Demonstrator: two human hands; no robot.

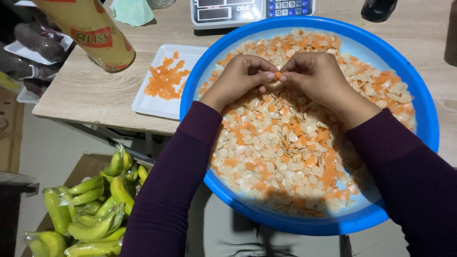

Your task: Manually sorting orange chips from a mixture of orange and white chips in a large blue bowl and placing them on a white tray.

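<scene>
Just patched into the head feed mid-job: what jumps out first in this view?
The big blue basin fills the centre-right, heaped with pale and orange chips. Over it, the left hand and right hand meet fingertip to fingertip, pinching one small orange piece. To the left, a white tray holds only orange chips, and wrapped green bananas lie in a box at lower left.

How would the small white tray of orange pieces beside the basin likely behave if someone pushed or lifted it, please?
The white tray looks thin and shallow, so it would probably slide easily on the smooth wooden table and may flex if lifted by one edge. Its orange pieces lie loose in a low heap, so a tilt would likely send them sliding toward the low rim.
</scene>
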